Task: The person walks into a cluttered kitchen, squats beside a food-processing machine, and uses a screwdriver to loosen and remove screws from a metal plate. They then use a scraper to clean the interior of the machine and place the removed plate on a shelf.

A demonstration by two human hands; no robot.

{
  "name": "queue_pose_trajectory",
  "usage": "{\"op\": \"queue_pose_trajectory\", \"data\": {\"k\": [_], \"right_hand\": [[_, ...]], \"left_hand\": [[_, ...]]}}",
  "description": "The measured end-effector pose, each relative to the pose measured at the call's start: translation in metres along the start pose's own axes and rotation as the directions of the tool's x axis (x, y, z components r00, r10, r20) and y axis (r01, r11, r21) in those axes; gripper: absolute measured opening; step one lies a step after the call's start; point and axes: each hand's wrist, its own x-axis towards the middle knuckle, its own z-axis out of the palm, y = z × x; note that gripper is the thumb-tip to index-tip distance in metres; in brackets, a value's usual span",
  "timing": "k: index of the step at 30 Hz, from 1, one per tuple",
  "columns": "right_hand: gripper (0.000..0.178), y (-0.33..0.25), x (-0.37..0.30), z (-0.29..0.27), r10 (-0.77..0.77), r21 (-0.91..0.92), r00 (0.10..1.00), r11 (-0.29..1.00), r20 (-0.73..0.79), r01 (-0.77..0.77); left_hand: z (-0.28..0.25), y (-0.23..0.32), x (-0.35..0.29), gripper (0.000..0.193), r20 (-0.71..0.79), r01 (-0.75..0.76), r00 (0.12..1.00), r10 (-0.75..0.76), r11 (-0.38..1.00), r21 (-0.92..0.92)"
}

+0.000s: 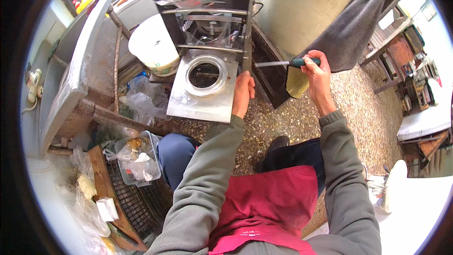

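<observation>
My right hand (319, 76) is closed around the dark handle of a screwdriver (272, 64). Its pale metal shaft points left toward the side of a machine (207, 30). At the machine's lower front, a square metal plate (181, 104) carries a raised round ring (189, 85) with a dark opening inside. My left hand (242, 93) is at the plate's right edge, by the lower end of an upright metal bar (248, 42). Its fingers are curled, and what they grip is hidden. The screwdriver's tip stands a little apart from my left hand.
A white bucket (150, 42) stands left of the machine, with plastic bags (144, 93) below it. Grey cloth (354, 38) hangs at the right over a dark slanted panel (271, 87). A clear plastic basket (153, 179) sits by my left knee. Shelves (401, 59) stand far right.
</observation>
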Motion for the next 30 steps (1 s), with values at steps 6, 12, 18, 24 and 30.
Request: {"op": "queue_pose_trajectory", "data": {"k": [6, 12, 18, 24, 30], "right_hand": [[0.019, 0.01, -0.024, 0.017, 0.317, -0.102, 0.947, 0.945, 0.055, -0.31], [0.031, 0.055, -0.065, 0.061, 0.723, -0.42, 0.617, 0.687, 0.311, -0.594], [0.036, 0.088, -0.065, 0.112, 0.87, -0.219, 0.399, 0.466, 0.29, -0.857], [0.023, 0.104, -0.052, 0.127, 0.869, -0.059, 0.44, 0.463, 0.226, -0.884], [0.016, 0.113, -0.056, 0.118, 0.863, 0.027, 0.461, 0.466, 0.209, -0.884]], "left_hand": [[-0.034, -0.019, -0.078, 0.029, -0.068, -0.05, 0.997, 0.049, 0.999, -0.021], [-0.128, -0.036, -0.087, 0.053, -0.416, -0.095, 0.899, 0.136, 0.988, 0.119], [-0.206, 0.001, -0.06, 0.058, -0.367, -0.178, 0.93, 0.039, 0.918, -0.354], [-0.242, 0.025, 0.001, 0.043, -0.169, -0.008, 0.982, -0.083, 0.879, -0.476], [-0.216, 0.043, 0.002, 0.041, -0.251, 0.01, 0.963, -0.096, 0.946, -0.324]]}}
